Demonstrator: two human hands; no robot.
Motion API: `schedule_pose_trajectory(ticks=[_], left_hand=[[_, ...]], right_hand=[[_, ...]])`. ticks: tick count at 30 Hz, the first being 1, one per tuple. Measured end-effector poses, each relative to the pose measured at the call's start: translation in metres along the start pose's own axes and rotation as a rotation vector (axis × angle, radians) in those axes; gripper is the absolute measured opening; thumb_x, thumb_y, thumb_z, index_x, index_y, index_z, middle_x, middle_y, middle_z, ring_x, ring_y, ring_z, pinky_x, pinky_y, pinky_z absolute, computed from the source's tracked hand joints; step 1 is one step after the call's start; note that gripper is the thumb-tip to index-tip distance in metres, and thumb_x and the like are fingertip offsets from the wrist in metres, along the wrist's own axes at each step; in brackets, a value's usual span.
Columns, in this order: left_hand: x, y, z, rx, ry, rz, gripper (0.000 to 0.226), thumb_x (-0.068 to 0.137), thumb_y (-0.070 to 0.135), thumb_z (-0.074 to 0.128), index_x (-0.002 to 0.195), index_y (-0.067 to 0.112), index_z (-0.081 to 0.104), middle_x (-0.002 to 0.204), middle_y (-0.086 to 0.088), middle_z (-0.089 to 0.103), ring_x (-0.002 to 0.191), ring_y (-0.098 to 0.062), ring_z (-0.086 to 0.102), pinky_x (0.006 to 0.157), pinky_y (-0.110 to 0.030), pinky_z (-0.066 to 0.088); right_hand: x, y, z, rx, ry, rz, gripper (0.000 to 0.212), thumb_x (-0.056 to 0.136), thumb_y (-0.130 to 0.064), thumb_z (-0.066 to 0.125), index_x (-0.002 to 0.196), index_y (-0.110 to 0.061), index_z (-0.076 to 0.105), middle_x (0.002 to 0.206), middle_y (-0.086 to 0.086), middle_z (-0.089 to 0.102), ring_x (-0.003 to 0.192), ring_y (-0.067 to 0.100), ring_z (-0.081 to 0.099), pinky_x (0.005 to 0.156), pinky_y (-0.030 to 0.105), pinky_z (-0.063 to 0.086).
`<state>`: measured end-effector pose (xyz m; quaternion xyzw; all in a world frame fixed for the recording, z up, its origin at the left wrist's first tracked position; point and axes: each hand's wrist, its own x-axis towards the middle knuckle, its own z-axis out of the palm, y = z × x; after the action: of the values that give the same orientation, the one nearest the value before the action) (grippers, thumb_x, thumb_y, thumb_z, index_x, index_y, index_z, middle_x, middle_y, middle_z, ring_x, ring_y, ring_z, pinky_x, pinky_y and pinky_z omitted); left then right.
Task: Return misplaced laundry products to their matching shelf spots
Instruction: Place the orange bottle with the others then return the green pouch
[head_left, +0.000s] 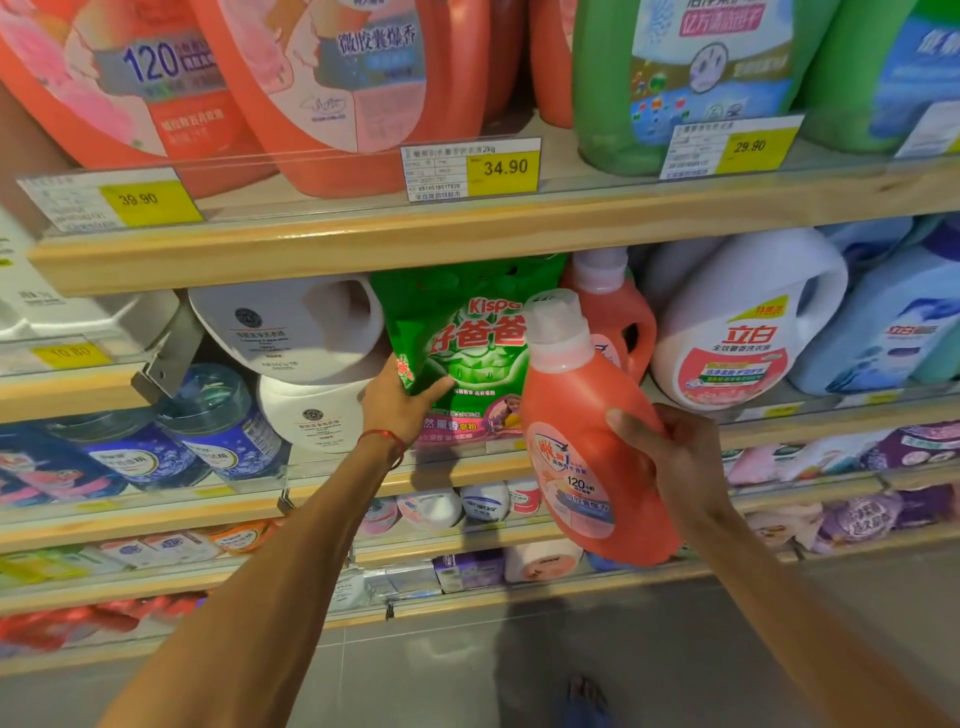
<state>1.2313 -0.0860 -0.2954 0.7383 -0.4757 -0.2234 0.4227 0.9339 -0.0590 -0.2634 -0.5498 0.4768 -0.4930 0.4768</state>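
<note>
Head view, left grip (397, 402) pinching green bag (467, 343), right grip (670, 457) clasping orange bottle (582, 441)

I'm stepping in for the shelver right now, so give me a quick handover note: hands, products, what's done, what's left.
Left hand: grip on the lower left edge of the green detergent bag, which stands on the second shelf.
Right hand: holds the small orange bottle, tilted, in front of the shelf, not placed.
A matching orange bottle stands just behind it, right of the bag.
Done: cannot tell from this view.
Left: probably shelve the held bottle beside its match; the bag looks out of place among bottles, so it may need moving.
</note>
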Motion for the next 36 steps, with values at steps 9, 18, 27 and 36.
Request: schedule_pose_trajectory(ticks=[9, 18, 27, 36], left_hand=[[-0.014, -0.006, -0.002, 0.097, 0.167, 0.107, 0.027, 0.095, 0.031, 0.072, 0.086, 0.005, 0.072, 0.085, -0.025, 0.075, 0.079, -0.046, 0.065, 0.065, -0.042, 0.046], [-0.022, 0.007, -0.042, 0.110, 0.251, 0.189, 0.030, 0.095, 0.031, 0.071, 0.072, 0.012, 0.066, 0.068, -0.018, 0.068, 0.062, -0.037, 0.054, 0.057, -0.036, 0.032], [-0.053, 0.002, -0.068, 0.148, 0.358, 0.118, 0.023, 0.098, 0.031, 0.068, 0.086, 0.012, 0.073, 0.061, -0.004, 0.064, 0.059, -0.028, 0.054, 0.053, -0.029, 0.030], [-0.085, 0.018, -0.080, 0.362, 0.487, -0.024, 0.023, 0.093, 0.025, 0.067, 0.081, 0.007, 0.059, 0.075, -0.020, 0.067, 0.071, -0.040, 0.058, 0.060, -0.041, 0.041]], right_hand=[[-0.016, -0.001, 0.005, -0.026, 0.012, 0.037, 0.043, 0.070, -0.053, 0.077, 0.044, -0.028, 0.055, 0.040, -0.013, 0.044, 0.037, 0.003, 0.038, 0.042, 0.013, 0.033], [-0.033, -0.005, 0.012, 0.029, 0.038, -0.007, 0.041, 0.079, -0.037, 0.078, 0.044, -0.029, 0.058, 0.040, -0.013, 0.046, 0.035, 0.002, 0.040, 0.040, 0.013, 0.034], [-0.044, -0.009, 0.020, 0.044, -0.020, -0.023, 0.048, 0.084, -0.030, 0.078, 0.043, -0.027, 0.054, 0.041, -0.014, 0.046, 0.037, 0.001, 0.042, 0.041, 0.010, 0.034], [-0.015, -0.007, 0.013, 0.048, -0.297, 0.031, 0.020, 0.069, -0.040, 0.091, 0.079, -0.028, 0.079, 0.073, -0.006, 0.079, 0.063, 0.011, 0.075, 0.056, 0.023, 0.058]])
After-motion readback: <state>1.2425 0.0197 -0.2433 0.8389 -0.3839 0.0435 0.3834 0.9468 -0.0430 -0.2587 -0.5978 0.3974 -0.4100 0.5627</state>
